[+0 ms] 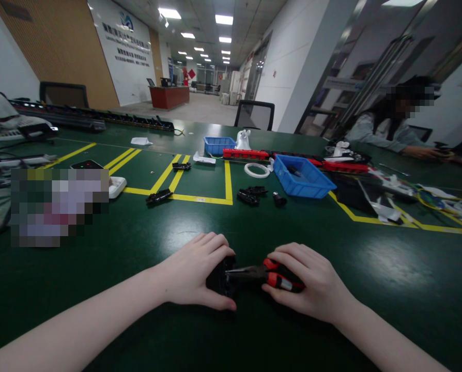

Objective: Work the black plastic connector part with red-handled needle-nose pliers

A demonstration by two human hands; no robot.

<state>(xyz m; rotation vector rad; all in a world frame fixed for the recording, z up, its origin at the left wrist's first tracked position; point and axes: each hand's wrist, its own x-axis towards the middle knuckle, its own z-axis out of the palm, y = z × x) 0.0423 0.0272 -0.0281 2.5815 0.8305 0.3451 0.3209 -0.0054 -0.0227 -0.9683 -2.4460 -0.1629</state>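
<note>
My left hand (pixel 202 268) is wrapped round a small black part (pixel 217 279) low over the green table (pixel 138 325). Red-and-black needle-nose pliers (pixel 254 272) are gripped in my right hand (pixel 312 281), and their narrow jaws point left. The jaw tips reach the right side of the black part; whether they bite on anything there is too dark to tell. My fingers and palm hide much of the part's left side.
Beyond my hands lie several black parts (pixel 250 195), a blue bin (pixel 303 178), a smaller blue bin (pixel 218 144), a white ring (pixel 257 170) and red strips (pixel 246 154). Yellow tape (pixel 200 199) marks the tabletop. Another person (pixel 394 124) sits at the far right.
</note>
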